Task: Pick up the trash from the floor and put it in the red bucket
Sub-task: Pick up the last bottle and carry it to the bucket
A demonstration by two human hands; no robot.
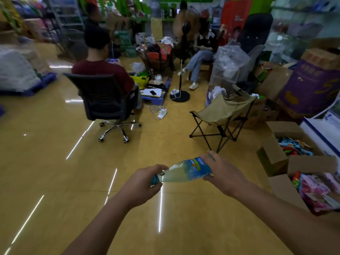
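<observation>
A clear plastic bottle (184, 171) with pale yellowish liquid, a blue label and a blue cap is held level in front of me, above the yellow floor. My left hand (145, 183) is closed around the cap end. My right hand (223, 173) grips the labelled body at the other end. No red bucket is in view.
A person sits in a black office chair (104, 103) ahead left. A tan folding camp chair (222, 115) stands ahead right. Open cardboard boxes (276, 153) of coloured packets line the right side. A standing fan base (180, 96) and a power strip (162, 113) lie ahead. A second person sits further back.
</observation>
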